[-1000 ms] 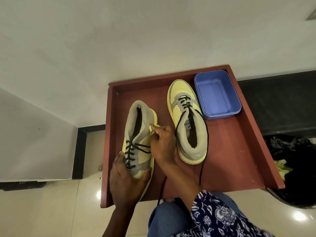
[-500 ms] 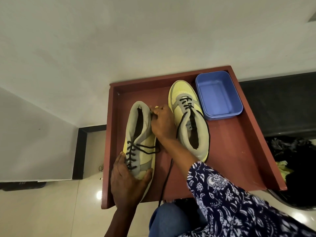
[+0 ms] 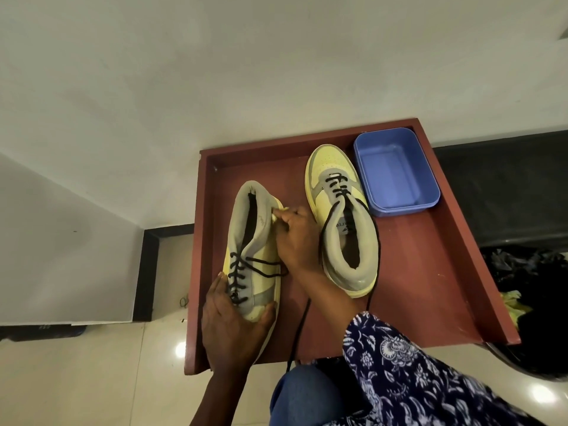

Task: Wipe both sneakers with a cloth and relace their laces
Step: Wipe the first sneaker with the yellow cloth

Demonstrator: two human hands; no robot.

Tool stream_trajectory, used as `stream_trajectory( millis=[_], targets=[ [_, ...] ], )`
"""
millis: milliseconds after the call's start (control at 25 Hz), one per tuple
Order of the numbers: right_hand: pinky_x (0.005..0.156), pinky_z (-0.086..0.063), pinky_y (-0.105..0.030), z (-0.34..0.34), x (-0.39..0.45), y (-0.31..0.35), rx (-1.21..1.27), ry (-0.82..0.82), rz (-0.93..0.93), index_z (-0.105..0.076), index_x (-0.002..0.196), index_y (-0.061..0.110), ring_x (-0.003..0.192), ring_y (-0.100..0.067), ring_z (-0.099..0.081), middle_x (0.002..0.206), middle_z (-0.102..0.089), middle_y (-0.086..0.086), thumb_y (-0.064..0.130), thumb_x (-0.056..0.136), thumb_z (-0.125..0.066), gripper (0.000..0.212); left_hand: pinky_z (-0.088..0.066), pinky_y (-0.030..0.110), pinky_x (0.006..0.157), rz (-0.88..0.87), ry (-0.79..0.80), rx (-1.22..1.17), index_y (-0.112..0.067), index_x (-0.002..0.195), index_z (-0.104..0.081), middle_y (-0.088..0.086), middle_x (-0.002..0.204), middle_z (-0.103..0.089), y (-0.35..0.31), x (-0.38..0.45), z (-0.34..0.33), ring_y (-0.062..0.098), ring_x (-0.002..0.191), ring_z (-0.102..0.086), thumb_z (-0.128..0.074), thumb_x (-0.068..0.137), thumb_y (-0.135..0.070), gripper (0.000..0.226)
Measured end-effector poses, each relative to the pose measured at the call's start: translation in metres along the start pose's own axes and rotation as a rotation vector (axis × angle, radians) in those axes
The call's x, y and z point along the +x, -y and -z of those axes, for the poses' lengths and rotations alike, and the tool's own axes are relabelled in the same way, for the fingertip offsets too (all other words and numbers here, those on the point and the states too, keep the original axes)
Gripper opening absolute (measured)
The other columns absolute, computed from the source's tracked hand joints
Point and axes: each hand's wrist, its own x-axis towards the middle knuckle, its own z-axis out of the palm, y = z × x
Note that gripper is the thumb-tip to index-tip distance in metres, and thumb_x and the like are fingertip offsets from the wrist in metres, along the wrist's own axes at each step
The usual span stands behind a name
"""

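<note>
Two yellow-and-grey sneakers with black laces lie on a red-brown tray [image 3: 430, 287]. The left sneaker [image 3: 252, 241] points its toe toward me and is tipped a little on its side. My left hand [image 3: 230, 327] grips its toe end. My right hand [image 3: 296, 238] presses a small yellow cloth [image 3: 281, 210], mostly hidden under the fingers, against the sneaker's heel side. The right sneaker [image 3: 341, 219] stands upright with its toe away from me; its loose lace [image 3: 299, 327] trails over the tray's near edge.
A blue plastic tub [image 3: 396, 172] sits at the tray's far right corner. A white wall rises behind the tray. Dark bags and clothes [image 3: 531, 272] lie to the right. Glossy floor tiles [image 3: 92, 379] spread below, and my knee [image 3: 307, 395] is under the tray's near edge.
My right hand slid the cloth along the left sneaker's side from mid-shoe toward the heel collar. My left hand kept its hold on the toe.
</note>
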Motion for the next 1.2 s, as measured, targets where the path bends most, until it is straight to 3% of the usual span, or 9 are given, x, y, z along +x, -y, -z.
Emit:
stream_trajectory(
  millis=[80, 160, 280, 400, 480, 640, 960, 1120, 1200],
  targets=[
    [0.087, -0.045, -0.033, -0.001, 0.019, 0.006, -0.065, -0.015, 0.006, -0.068, 0.108, 0.008, 0.096, -0.031, -0.058, 0.102, -0.062, -0.016, 0.007, 0.088, -0.050, 0.027, -0.048, 0.048, 0.093, -0.005, 0.007, 0.010, -0.003, 0.129, -0.043, 0.016, 0.130, -0.053, 0.000, 0.000, -0.001, 0.033, 0.117, -0.053, -0.070, 0.055, -0.051, 0.093],
    [0.088, -0.050, -0.040, -0.002, 0.041, 0.011, -0.084, 0.011, 0.008, -0.069, 0.105, 0.013, 0.100, -0.030, -0.060, 0.106, -0.066, -0.012, 0.010, 0.087, -0.048, 0.028, -0.048, 0.047, 0.092, -0.029, 0.005, 0.026, -0.002, 0.129, -0.043, 0.017, 0.129, -0.053, 0.001, 0.000, -0.001, 0.034, 0.116, -0.054, -0.074, 0.055, -0.048, 0.092],
    [0.092, -0.050, -0.033, -0.003, 0.053, 0.014, -0.039, 0.060, -0.018, -0.070, 0.104, 0.017, 0.104, -0.024, -0.063, 0.110, -0.069, -0.006, 0.008, 0.085, -0.048, 0.031, -0.047, 0.047, 0.092, -0.037, 0.014, 0.034, -0.001, 0.129, -0.043, 0.017, 0.129, -0.053, 0.002, 0.001, -0.002, 0.035, 0.116, -0.053, -0.083, 0.056, -0.042, 0.092],
    [0.090, -0.049, -0.034, -0.003, 0.034, 0.007, -0.020, -0.015, -0.025, -0.070, 0.103, 0.014, 0.105, -0.027, -0.062, 0.110, -0.069, -0.008, 0.003, 0.084, -0.049, 0.031, -0.048, 0.047, 0.093, -0.006, 0.015, 0.014, -0.004, 0.131, -0.041, 0.015, 0.131, -0.051, 0.001, 0.001, 0.000, 0.032, 0.118, -0.052, -0.068, 0.056, -0.057, 0.095],
    [0.087, -0.045, -0.025, -0.003, 0.013, 0.002, 0.040, -0.066, -0.024, -0.071, 0.101, 0.009, 0.101, -0.027, -0.063, 0.104, -0.070, -0.012, -0.003, 0.083, -0.049, 0.031, -0.048, 0.048, 0.094, 0.018, 0.012, -0.008, -0.006, 0.132, -0.039, 0.013, 0.132, -0.051, -0.001, 0.000, 0.000, 0.031, 0.119, -0.052, -0.057, 0.056, -0.064, 0.097],
    [0.087, -0.039, -0.014, -0.002, -0.021, -0.005, 0.171, -0.020, -0.145, -0.069, 0.107, 0.011, 0.104, -0.020, -0.062, 0.109, -0.069, -0.009, -0.002, 0.086, -0.050, 0.031, -0.048, 0.050, 0.093, 0.008, 0.010, -0.003, -0.005, 0.131, -0.040, 0.015, 0.132, -0.051, 0.000, -0.001, 0.000, 0.033, 0.118, -0.052, -0.052, 0.057, -0.066, 0.097],
    [0.081, -0.040, -0.020, -0.008, 0.017, 0.003, 0.200, -0.117, -0.276, -0.070, 0.103, 0.010, 0.101, -0.025, -0.061, 0.106, -0.070, -0.009, 0.003, 0.087, -0.050, 0.027, -0.049, 0.050, 0.091, 0.005, 0.025, 0.009, -0.003, 0.130, -0.042, 0.016, 0.130, -0.052, -0.001, 0.000, 0.001, 0.033, 0.117, -0.054, -0.053, 0.058, -0.064, 0.094],
    [0.090, -0.050, -0.037, -0.009, 0.051, 0.012, 0.148, -0.041, -0.331, -0.072, 0.098, 0.017, 0.102, -0.027, -0.061, 0.107, -0.070, -0.007, 0.005, 0.084, -0.049, 0.029, -0.051, 0.051, 0.087, -0.023, 0.021, 0.019, -0.004, 0.128, -0.041, 0.017, 0.128, -0.053, 0.000, 0.000, 0.000, 0.034, 0.114, -0.055, -0.054, 0.059, -0.063, 0.091],
    [0.087, -0.051, -0.035, -0.007, 0.065, 0.018, 0.152, 0.043, -0.351, -0.072, 0.094, 0.015, 0.100, -0.025, -0.061, 0.106, -0.070, -0.007, 0.002, 0.083, -0.048, 0.030, -0.051, 0.051, 0.087, -0.020, 0.013, 0.007, -0.005, 0.128, -0.041, 0.016, 0.128, -0.053, 0.000, 0.001, 0.001, 0.034, 0.114, -0.055, -0.054, 0.059, -0.063, 0.091]
  ],
)
